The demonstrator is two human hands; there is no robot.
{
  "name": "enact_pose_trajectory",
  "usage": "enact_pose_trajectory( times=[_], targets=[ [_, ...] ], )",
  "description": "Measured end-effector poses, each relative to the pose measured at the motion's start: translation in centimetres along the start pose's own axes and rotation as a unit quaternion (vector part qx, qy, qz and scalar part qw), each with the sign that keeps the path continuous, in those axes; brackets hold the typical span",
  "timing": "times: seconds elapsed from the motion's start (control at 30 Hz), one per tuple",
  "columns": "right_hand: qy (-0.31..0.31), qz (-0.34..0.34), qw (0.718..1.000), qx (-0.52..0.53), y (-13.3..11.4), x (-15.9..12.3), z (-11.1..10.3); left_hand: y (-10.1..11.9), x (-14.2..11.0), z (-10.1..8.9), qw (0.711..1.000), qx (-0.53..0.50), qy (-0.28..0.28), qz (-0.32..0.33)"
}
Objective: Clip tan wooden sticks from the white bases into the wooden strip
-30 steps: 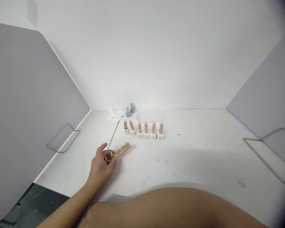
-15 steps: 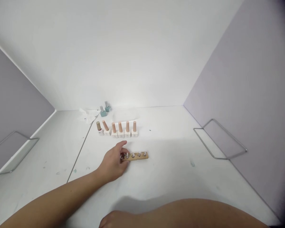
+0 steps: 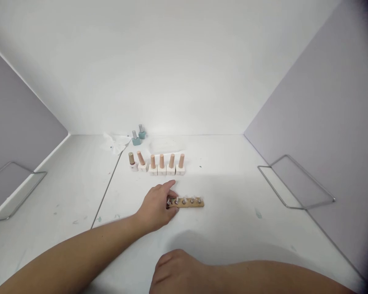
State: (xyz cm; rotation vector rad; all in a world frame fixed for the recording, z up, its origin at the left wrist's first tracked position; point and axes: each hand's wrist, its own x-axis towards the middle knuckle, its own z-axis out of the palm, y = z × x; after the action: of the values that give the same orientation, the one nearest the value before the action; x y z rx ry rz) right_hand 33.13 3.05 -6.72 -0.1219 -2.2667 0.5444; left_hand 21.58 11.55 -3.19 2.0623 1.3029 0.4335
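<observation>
Backdrop: white back wall [image 3: 184, 69] with a grey side panel [image 3: 328, 122] towards 3 o'clock and a second one [image 3: 21, 98] towards 9.
Table: white, matt, lightly smudged; a dark seam [image 3: 106, 189] runs on it from about 1 o'clock to 7.
Wire frames: one [image 3: 27, 197] at 9 o'clock, one [image 3: 290, 208] at 3.
Right hand [image 3: 174, 271]: at 6 o'clock, near edge of view, fingers folded under; palm side hidden, cannot tell whether it holds anything. Appears apart from the strip.
Left hand [image 3: 156, 204]: nearer one; grip narrow, thumb and fingers pinched on the 9 o'clock end of the strip, index finger raised clear.
Bottle row: six small white bottles [image 3: 171, 171], upright, at 11 o'clock from the strip; five peach caps, one tan cap at the 9 o'clock end.
Tissue: crumpled, white [image 3: 118, 143], 10 o'clock.
Wooden strip [image 3: 188, 206]: on or just above the table, contact unclear; extends from the grip towards 3 o'clock, long axis 9-to-3, roughly parallel to the row. Narrow, yellow-brown.
Teal bottles: two [image 3: 136, 141], grey caps, beside the tissue.
Silvery pieces [image 3: 192, 201]: small, rounded, spaced along the strip, pale tips; those by the fingers partly hidden.
</observation>
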Motion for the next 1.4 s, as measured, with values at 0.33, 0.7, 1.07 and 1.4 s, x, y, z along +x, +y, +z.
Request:
enact_pose_trajectory(
  times=[0.33,0.7,1.07,1.4],
  targets=[
    [0.143,0.097,0.976,-0.130,0.2,4.7,-12.5,-0.8,0.4,0.9,0.999,-0.017,0.016,0.030],
    [0.109,0.299,0.851,-0.418,8.1,5.6,-16.7,-0.5,0.3,0.5,0.998,-0.055,-0.015,0.019],
    [-0.096,0.342,0.857,-0.374,10.4,10.8,-16.1,-0.9,0.5,0.9,0.997,-0.055,0.013,0.052],
    [-0.107,0.381,0.847,-0.355,10.8,11.4,-15.2,-0.9,0.5,0.7,0.997,-0.040,0.006,0.068]
  ],
)
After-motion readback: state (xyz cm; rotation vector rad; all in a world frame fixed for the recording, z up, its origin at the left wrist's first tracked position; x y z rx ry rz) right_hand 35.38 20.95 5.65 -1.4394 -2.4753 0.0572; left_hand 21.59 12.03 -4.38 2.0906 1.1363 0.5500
